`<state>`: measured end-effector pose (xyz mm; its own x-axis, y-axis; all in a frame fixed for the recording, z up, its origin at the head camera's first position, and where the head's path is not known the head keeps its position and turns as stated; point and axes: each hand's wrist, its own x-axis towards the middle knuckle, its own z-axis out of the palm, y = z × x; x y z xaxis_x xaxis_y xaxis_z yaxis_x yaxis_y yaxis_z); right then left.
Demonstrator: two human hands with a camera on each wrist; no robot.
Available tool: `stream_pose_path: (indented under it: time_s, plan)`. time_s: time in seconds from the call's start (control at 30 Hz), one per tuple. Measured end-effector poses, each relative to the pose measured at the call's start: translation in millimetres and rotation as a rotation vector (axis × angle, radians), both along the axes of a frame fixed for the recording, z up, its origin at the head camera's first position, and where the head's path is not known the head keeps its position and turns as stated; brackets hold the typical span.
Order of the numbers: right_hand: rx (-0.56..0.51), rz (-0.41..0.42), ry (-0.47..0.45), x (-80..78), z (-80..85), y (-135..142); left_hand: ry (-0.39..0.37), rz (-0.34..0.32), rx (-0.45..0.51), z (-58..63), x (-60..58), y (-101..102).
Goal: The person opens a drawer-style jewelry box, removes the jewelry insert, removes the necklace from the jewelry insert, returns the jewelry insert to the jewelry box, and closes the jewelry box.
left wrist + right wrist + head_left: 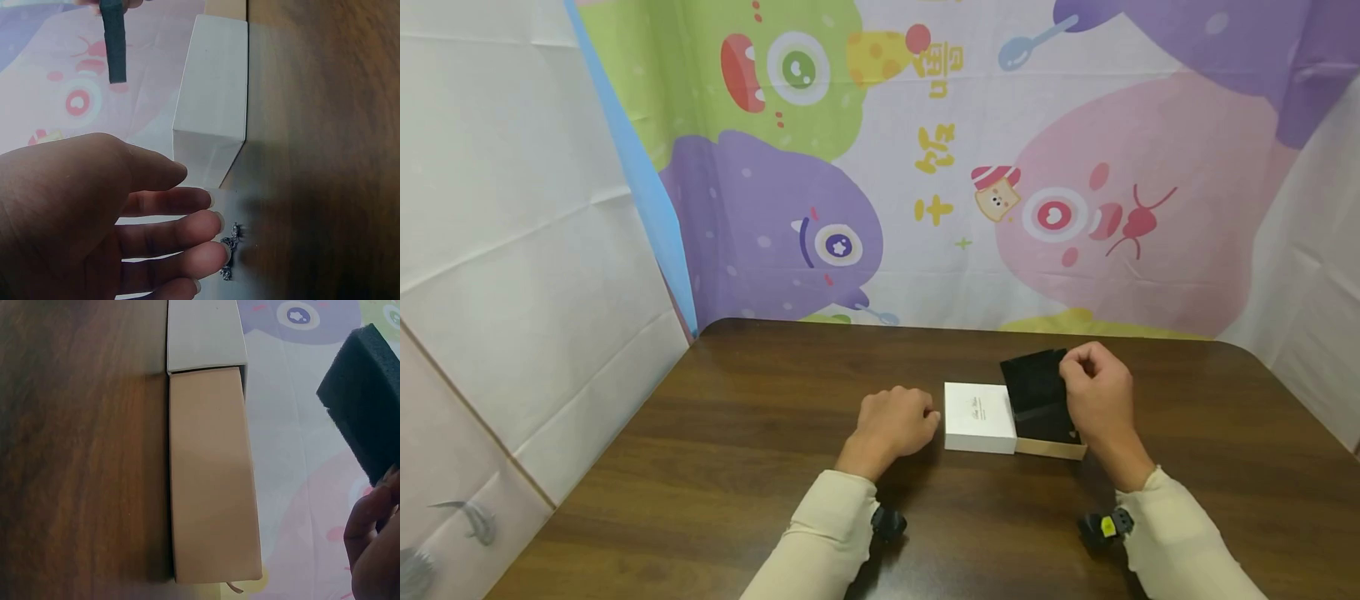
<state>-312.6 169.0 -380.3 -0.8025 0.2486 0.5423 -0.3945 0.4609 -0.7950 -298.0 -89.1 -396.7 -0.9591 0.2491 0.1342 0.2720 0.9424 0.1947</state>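
Note:
On the table a white slide-out box has its white sleeve at the left and a tan drawer pulled partly out to the right. My right hand pinches a black foam pad by its edge and holds it tilted up over the drawer. Left of the sleeve is my left hand, fingers loosely bent and thumb apart from them, with nothing between. Just past its fingertips in the left wrist view lies a small dark metallic trinket on a pale patch, partly hidden by the fingers.
The brown wooden table extends around the box. A cloth printed with cartoon monsters hangs along its far edge, and white sheets hang at both sides. A dark wrist camera sits on each sleeve.

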Motion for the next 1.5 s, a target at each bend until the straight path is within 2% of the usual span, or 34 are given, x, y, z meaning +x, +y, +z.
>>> stream_pose_path:
  time_s: [0.83, 1.5]
  plan:
    - [0.060, -0.069, 0.005, -3.2, -4.7, 8.3, 0.000, 0.019, 0.053, 1.1, 3.3, 8.0]
    - [0.177, -0.116, -0.037, -4.1, -11.4, 14.2, 0.018, 0.014, 0.026, -0.5, 4.3, 12.2]
